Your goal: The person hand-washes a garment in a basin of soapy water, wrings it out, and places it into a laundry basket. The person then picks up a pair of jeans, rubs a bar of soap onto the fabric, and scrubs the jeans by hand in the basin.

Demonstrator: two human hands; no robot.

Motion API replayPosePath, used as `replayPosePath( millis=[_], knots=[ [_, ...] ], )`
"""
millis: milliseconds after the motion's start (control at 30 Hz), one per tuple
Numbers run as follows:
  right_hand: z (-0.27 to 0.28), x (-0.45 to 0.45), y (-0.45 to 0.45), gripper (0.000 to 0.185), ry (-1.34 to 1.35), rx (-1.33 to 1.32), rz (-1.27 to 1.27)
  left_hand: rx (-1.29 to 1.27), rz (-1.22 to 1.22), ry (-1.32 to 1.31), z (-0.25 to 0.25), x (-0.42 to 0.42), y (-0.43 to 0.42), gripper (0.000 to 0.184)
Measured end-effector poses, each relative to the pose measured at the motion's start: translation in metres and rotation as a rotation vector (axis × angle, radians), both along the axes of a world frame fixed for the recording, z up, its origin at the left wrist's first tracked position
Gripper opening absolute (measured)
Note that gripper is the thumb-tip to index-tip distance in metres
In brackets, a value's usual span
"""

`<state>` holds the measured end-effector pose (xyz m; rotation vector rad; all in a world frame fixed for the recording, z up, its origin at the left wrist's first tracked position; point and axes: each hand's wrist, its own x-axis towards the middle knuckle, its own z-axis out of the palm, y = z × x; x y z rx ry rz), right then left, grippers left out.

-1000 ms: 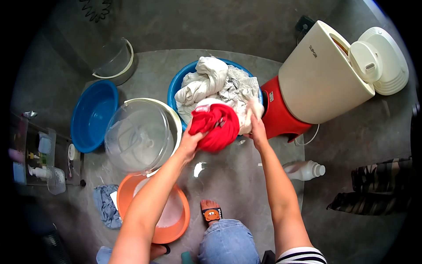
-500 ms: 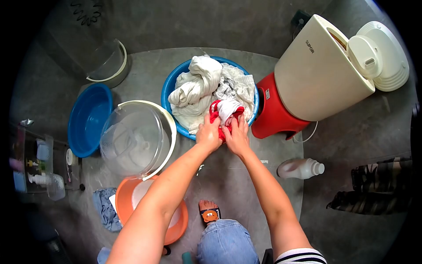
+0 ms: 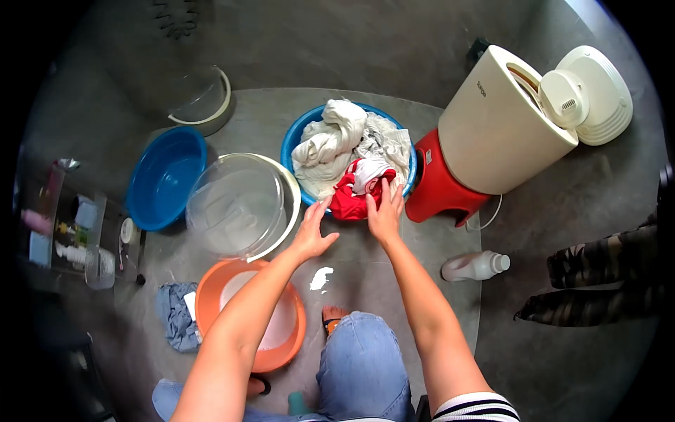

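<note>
Red garment (image 3: pixel 344 206) sits at 6 o'clock in the full blue basin (image 3: pixel 287 151), white laundry (image 3: pixel 327 146) probably bracing it. Our left hand (image 3: pixel 310 235) at 7, right hand (image 3: pixel 384 219) at 5: fingers spread, pinching nothing; right's contact unclear.

I observe the person's bare left arm (image 3: pixel 249 309) and bare right arm (image 3: pixel 425 309) extended forward, converging. The left hand (image 3: pixel 310 235) is unclenched, thumb set apart from extended fingers. The right hand (image 3: pixel 384 214), slightly farther forward, points ahead, fingers spread. The hands are separated.
</note>
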<state>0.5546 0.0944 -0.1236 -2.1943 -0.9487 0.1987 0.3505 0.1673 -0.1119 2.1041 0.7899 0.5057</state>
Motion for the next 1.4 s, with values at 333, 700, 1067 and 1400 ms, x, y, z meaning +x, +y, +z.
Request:
replayPosePath(
  millis=[333, 700, 1067, 1400],
  knots=[
    [0.074, -0.091, -0.002, 0.051, -0.036, 0.015, 0.689, -0.253, 0.170, -0.020, 0.039, -0.144, -0.062, 0.054],
    [0.034, -0.435, 0.043, 0.036, -0.335, -0.630, 1.700, -0.233, 1.225, 0.259, -0.053, -0.474, -0.141, 0.045],
    [-0.078, -0.562, 0.047, 0.023, -0.098, -0.037, 1.487, -0.334, 0.868, 0.766, -0.106, -0.545, -0.093, 0.106],
    [-0.071, -0.548, 0.054, 0.058, -0.163, -0.161, 1.561, -0.313, 1.003, 0.605, -0.163, -0.548, -0.069, 0.046]
  ],
)
